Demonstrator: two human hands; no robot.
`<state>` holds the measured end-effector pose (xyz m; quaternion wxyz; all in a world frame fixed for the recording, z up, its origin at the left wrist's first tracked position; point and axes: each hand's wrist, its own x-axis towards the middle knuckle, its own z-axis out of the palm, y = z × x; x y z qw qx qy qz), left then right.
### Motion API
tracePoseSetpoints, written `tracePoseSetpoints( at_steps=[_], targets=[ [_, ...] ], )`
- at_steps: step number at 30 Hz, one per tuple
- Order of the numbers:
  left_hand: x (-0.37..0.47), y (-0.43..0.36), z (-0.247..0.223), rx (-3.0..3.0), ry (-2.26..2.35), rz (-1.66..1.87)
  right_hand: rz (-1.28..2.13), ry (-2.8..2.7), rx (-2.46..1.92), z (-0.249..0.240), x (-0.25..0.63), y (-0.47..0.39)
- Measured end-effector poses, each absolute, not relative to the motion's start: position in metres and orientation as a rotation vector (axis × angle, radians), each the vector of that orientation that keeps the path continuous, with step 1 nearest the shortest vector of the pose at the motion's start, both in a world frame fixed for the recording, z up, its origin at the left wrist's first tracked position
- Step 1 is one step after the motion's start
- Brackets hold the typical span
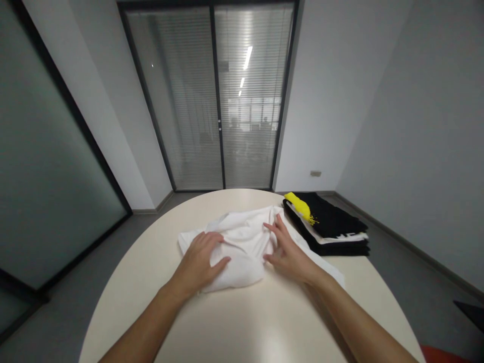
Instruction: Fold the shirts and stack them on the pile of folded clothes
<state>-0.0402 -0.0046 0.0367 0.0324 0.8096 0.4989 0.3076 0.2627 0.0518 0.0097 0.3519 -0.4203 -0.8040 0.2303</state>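
Observation:
A white cloth garment (238, 267) lies partly folded and wrinkled in the middle of the round table. One loose part of it stretches out to the right, beneath and beyond my right wrist. My left hand (202, 259) rests on its left side, thumb and fingers apart. Over the right side is my right hand (285, 252), fingers spread and curved, the thumb apart from them at the cloth's edge. Neither hand shows cloth pinched between its fingers. What kind of garment this is cannot be made out.
On the table's right side sits a stack of folded black and white clothes (333, 222), topped by a yellow fringed cloth (300, 206). The pale round table (143, 282) has a curved edge. Beyond stand glass doors with blinds (249, 101). Something red (440, 355) shows at the lower right.

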Motion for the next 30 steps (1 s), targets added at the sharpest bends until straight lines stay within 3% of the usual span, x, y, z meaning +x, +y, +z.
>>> tracePoseSetpoints(
  at_steps=[4, 7, 18, 23, 26, 30],
  targets=[
    [-0.031, -0.015, 0.032, 2.588, 1.236, 0.559, 0.393, -2.325, -1.072, 0.009, 0.263, 0.047],
    [-0.033, -0.012, 0.027, 2.604, 1.208, 0.538, 0.348, -2.316, -1.085, 0.015, 0.263, 0.048],
    [-0.052, 0.01, 0.031, 1.915, 1.569, 1.243, 0.333, -1.737, -1.054, 0.03, 0.275, 0.06],
    [-0.059, 0.017, 0.036, 1.537, 1.489, 1.491, 0.426, -1.402, -0.927, 0.04, 0.274, 0.059],
    [-0.059, 0.012, 0.042, 1.543, 1.318, 1.345, 0.489, -1.343, -0.852, 0.046, 0.273, 0.055],
    [-0.06, -0.004, 0.053, 1.618, 1.067, 0.699, 0.814, -1.479, -0.863, 0.055, 0.285, 0.05]
  ],
)
